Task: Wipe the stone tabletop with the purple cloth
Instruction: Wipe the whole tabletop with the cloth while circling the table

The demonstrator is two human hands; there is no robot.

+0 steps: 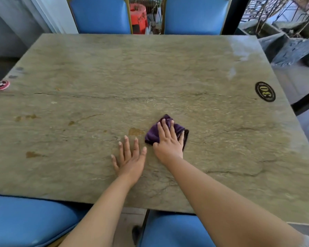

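Stone table (168, 72) seen from above.
A purple cloth (154, 134) lies near the middle under the flat right hand (168, 139); the left hand (130, 157) rests flat beside it. A brown stain (135, 131) sits just left of the cloth.

A: Which markings can we read on the tabletop (150, 77)?

B: We read one only. Near the right edge lies a black oval sticker (265, 91), bordered in a thin yellow line, bearing the number "30" in large yellow digits. The digits lie sideways from our position. We see smaller yellow lettering above and below the number, too fine to make out.

A: And the round red sticker (2, 85) at the left edge?

B: We see a dark centre with white marks, blurred beyond reading. Just above it we note two small grey patches (16, 73), on which we find no legible text.
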